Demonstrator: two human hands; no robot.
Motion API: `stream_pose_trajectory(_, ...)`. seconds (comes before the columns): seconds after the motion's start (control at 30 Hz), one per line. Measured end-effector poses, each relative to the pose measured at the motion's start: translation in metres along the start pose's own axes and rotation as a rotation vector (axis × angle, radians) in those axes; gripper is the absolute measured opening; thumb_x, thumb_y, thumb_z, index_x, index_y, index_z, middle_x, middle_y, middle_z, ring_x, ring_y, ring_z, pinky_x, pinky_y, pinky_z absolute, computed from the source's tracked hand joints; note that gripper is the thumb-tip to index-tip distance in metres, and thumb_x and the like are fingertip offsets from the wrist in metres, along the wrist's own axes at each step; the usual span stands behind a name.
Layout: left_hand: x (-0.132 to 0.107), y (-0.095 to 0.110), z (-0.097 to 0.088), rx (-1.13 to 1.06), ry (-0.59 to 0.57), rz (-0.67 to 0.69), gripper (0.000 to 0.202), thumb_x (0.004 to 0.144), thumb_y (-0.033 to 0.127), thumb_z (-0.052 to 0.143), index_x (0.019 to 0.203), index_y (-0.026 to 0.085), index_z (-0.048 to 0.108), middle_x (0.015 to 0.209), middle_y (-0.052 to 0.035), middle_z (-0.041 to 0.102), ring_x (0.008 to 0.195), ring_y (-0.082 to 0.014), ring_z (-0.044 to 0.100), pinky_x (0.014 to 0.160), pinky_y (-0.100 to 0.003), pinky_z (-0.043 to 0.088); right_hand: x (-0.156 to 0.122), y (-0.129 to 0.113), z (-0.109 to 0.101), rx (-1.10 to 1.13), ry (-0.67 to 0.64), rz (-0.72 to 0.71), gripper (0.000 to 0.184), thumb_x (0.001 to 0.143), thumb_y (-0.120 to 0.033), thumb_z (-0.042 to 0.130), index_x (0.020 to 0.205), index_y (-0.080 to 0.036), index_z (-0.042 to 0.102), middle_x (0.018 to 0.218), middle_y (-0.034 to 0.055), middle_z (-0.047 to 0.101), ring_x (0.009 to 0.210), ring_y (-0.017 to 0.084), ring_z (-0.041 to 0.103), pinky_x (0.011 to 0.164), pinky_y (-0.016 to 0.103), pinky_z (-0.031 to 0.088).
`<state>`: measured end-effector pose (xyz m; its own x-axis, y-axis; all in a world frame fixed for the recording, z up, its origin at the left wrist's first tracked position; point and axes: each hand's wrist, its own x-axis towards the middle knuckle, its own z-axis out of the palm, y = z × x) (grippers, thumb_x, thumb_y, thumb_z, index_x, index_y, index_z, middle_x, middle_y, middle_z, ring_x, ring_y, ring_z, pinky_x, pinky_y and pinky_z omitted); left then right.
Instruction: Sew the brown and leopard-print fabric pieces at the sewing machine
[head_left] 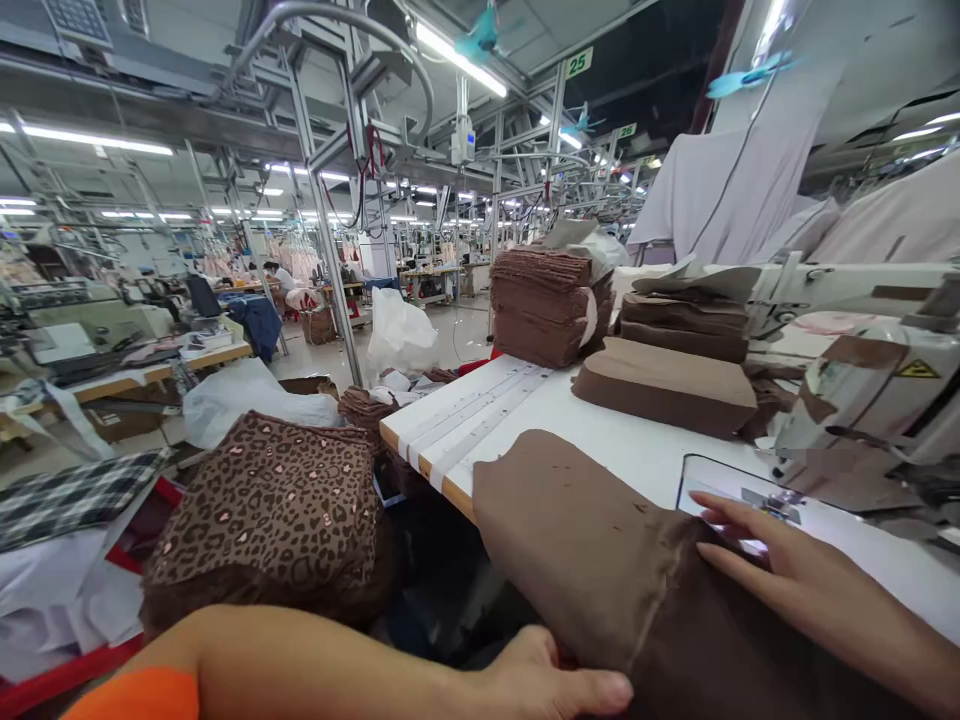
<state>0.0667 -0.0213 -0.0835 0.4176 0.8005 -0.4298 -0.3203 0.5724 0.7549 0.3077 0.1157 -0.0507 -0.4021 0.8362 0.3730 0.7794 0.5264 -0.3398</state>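
My right hand (787, 570) lies open, fingers spread flat on the folded brown fabric (585, 540) at the white table's (622, 450) edge. My left hand (547, 680) sits low against the fabric's near side, thumb out; can't tell if it grips. Cut brown stacks (664, 385) lie beyond, sewing machine (862, 390) right, leopard-print fabric (262, 510) left.

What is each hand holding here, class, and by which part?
The right hand lies on the far edge of the folded brown fabric pile; the left hand touches its near side. Neither visibly grips it.
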Motion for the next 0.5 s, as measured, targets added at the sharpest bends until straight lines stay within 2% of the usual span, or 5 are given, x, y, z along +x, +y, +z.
stream_pose_trajectory(0.07,-0.005,-0.001,-0.001,-0.003,-0.009,0.027,0.083,0.025,0.054,0.084,0.096,0.015,0.065,0.092,-0.0059,0.064,0.071,-0.0099,0.055,0.072,-0.028,0.042,0.003,-0.004,0.0,0.0,-0.094,0.041,0.04,0.085,-0.043,0.046,0.111,-0.014,0.056,0.1,0.0075,0.06,0.084,0.017,0.059,0.073,0.033,0.05)
stream_pose_trajectory(0.17,-0.011,-0.003,-0.008,-0.001,-0.019,0.053,0.08,0.029,0.055,0.084,0.094,0.013,0.066,0.079,-0.0038,0.063,0.062,-0.0081,0.053,0.068,-0.027,0.043,0.009,-0.019,-0.006,-0.092,-0.203,0.106,0.013,0.09,-0.022,0.05,0.095,-0.016,0.061,0.096,0.0033,0.058,0.087,0.016,0.054,0.08,0.033,0.043)
stream_pose_trajectory(0.3,-0.015,-0.004,-0.016,0.006,-0.012,0.084,0.075,0.034,0.055,0.084,0.093,0.013,0.065,0.074,-0.0029,0.063,0.059,-0.0077,0.052,0.071,-0.03,0.045,0.014,-0.027,-0.014,-0.23,-0.243,0.287,0.014,0.091,-0.014,0.05,0.079,-0.014,0.057,0.077,0.0004,0.054,0.073,0.016,0.051,0.073,0.032,0.04)
stream_pose_trajectory(0.4,-0.017,-0.005,-0.02,0.004,-0.055,0.131,0.076,0.037,0.056,0.082,0.095,0.011,0.065,0.078,-0.0057,0.066,0.061,-0.0102,0.055,0.082,-0.037,0.046,0.013,-0.02,-0.009,-0.126,-0.246,0.246,0.015,0.094,-0.028,0.049,0.093,-0.016,0.058,0.088,0.0024,0.056,0.08,0.016,0.053,0.077,0.032,0.042)
stream_pose_trajectory(0.5,-0.016,-0.009,-0.023,-0.003,-0.113,0.185,0.073,0.045,0.055,0.081,0.101,0.011,0.063,0.08,-0.0075,0.067,0.066,-0.015,0.06,0.091,-0.045,0.043,0.011,-0.015,0.001,0.008,-0.233,0.085,0.061,0.086,-0.072,0.039,0.102,-0.017,0.058,0.101,0.0068,0.055,0.088,0.019,0.052,0.083,0.036,0.041)
